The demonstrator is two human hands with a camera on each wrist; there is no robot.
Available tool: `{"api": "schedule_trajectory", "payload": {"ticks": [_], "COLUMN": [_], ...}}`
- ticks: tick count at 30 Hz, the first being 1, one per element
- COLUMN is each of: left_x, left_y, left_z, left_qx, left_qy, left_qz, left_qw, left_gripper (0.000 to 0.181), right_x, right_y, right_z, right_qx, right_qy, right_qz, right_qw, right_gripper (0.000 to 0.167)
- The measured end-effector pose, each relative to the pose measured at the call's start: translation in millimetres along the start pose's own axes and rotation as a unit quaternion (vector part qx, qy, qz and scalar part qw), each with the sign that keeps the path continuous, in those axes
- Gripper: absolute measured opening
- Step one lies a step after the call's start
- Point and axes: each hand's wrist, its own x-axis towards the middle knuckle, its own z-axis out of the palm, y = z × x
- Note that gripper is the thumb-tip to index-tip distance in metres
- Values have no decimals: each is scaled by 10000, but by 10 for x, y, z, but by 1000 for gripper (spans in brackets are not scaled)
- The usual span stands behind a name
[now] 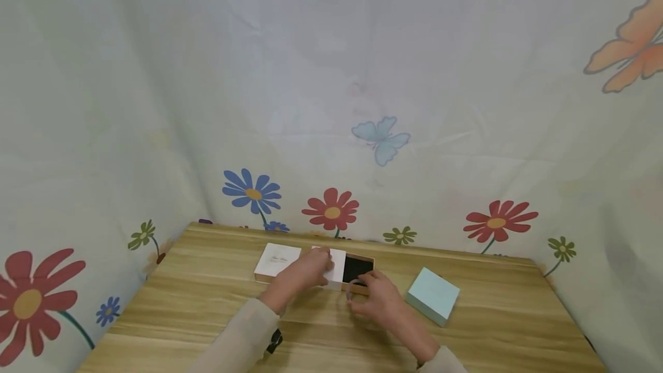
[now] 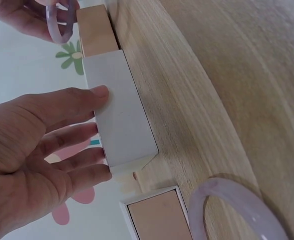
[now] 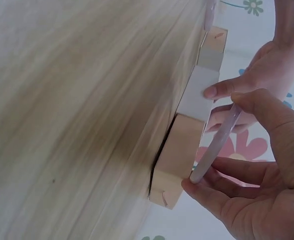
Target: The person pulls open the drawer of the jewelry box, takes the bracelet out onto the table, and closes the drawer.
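My left hand (image 1: 311,268) grips the white sleeve (image 2: 119,107) of a slide-out box, thumb on its front side and fingers at its upper edge. From the sleeve's right end sticks a tan drawer (image 3: 181,140) with a black lining (image 1: 357,269). Thumb and fingertips of my right hand (image 1: 380,298) pinch a pale lilac bangle (image 3: 217,142) at the drawer's near edge. Another lilac bangle (image 2: 241,200) appears in the left wrist view, by a second white-and-tan box (image 1: 277,263); my left arm may hide it in the head view.
A pale turquoise box (image 1: 434,295) sits on the wooden table (image 1: 497,315) to the right of my right hand. Beside my left cuff shows a small black object (image 1: 274,340), its kind unclear. Behind the table hangs a flower-printed cloth (image 1: 435,189).
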Motion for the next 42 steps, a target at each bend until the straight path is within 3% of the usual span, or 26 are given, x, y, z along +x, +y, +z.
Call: {"api": "schedule_trajectory", "payload": {"ticks": [6,11,19,25,32,42], "left_x": [2,-5,5,-3,-30,-69], "left_y": [9,25,17,3,7,27], "left_z": [-14,-20,1,4,-19,-66], "left_qx": [248,178,265,221,234,333], "left_qy": [14,-57,202,77,68,22], "left_qz": [161,72,261,57,85,168], "left_qw": [9996,9998,9991,9997,9997,9993], "left_gripper": [19,17,19,19,20,17], "right_x": [2,-17,-54,-72,-65,-52], "right_y": [-45,-33,-54,-173,-218,-292], "right_z": [-3,10,60,52,99,217], "right_qx": [-38,-77,-677,-294,-420,-638], "right_qy": [-15,34,412,72,-208,-371], "right_qz": [-155,-283,-1076,-1159,-1132,-1498], "right_qw": [9999,9996,9910,9928,9925,9860], "right_gripper": [62,62,52,53,56,55]}}
